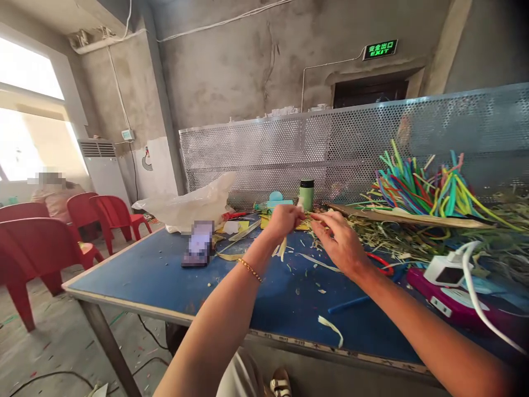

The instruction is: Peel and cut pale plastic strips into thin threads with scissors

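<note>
My left hand (285,219) is closed above the blue table, fingers wrapped round a pale husk-like strip (282,249) that hangs below the fist. A small whitish end (301,203) sticks up by its thumb. Just to the right is my right hand (338,238), its fingers stretched toward the left one and slightly apart, with nothing visible in them. Loose pale shreds lie beneath both hands, and one curled strip (332,329) rests near the table's front edge. Behind the hands stands a green bottle (306,194) with a black lid.
Colourful fuzzy stems (430,184) and a heap of dry plant strips (397,234) cover the right side. A purple power strip (444,303) with a white charger (448,270) sits nearby. At left are a phone (199,243), a plastic bag (194,201) and red chairs (37,248).
</note>
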